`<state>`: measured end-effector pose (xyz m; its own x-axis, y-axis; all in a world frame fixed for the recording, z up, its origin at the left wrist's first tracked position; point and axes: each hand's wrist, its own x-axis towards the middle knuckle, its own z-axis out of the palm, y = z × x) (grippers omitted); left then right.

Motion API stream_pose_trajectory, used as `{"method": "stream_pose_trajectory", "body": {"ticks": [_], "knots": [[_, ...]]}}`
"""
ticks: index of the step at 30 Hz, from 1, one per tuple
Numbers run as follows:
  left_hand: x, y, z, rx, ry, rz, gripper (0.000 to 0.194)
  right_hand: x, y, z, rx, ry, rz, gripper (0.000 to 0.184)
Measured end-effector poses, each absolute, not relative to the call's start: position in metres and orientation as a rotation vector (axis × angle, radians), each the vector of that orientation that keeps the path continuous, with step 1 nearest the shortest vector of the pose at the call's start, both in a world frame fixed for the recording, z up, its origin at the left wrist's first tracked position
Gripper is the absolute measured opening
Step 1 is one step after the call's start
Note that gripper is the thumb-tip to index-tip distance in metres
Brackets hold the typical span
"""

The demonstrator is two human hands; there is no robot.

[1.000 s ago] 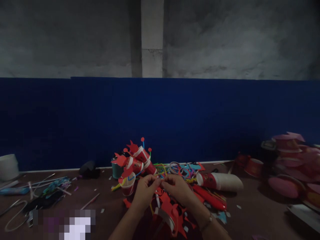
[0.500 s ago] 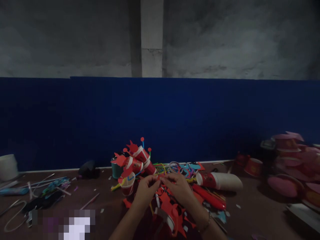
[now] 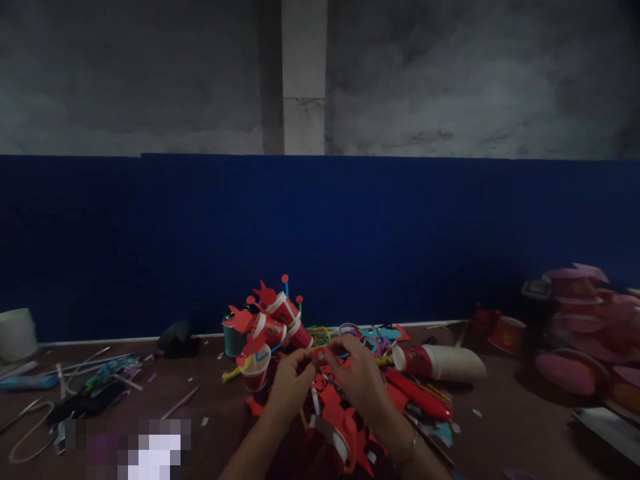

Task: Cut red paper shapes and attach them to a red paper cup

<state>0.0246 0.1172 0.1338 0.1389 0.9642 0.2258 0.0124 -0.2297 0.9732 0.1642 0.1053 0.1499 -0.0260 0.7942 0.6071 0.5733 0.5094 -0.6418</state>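
Note:
My left hand is closed in a pinch, its fingertips at a small red paper piece with a whitish spot on it. From the other side my right hand bends its thumb and forefinger around that same piece. Below my hands lies a heap of red paper cutouts, with a red paper cup tipped over in front. Left of my hands stand several red paper cups with red cutouts and bent straws stuck on.
A sleeve of stacked white paper cups lies to the right, beside a red pouch-like object. Coloured straws lie behind. Pink-topped cups crowd the far right. Straws and scraps litter the left. A blue panel closes off the back.
My right fingers have lifted and spread slightly apart from the left ones, showing the small red piece between them. My right forearm has turned a little. The things on the table stay put.

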Motion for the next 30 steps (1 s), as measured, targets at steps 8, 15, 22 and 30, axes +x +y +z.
{"method": "stream_pose_trajectory", "body": {"ticks": [8, 15, 22, 30], "knots": [[0.024, 0.113, 0.136, 1.593, 1.068, 1.277, 0.024, 0.166, 0.107, 0.145, -1.212, -1.921, 0.078, 0.017], [0.023, 0.115, 0.133, 1.797, 1.131, 1.323, 0.022, 0.165, 0.102, 0.151, -1.245, -1.984, 0.059, 0.022], [0.024, 0.114, 0.133, 1.774, 1.117, 1.277, 0.021, 0.171, 0.113, 0.143, -1.344, -1.815, 0.071, 0.02], [0.022, 0.122, 0.127, 1.432, 1.015, 1.257, 0.023, 0.189, 0.117, 0.138, -1.543, -1.851, -0.098, 0.015]]}}
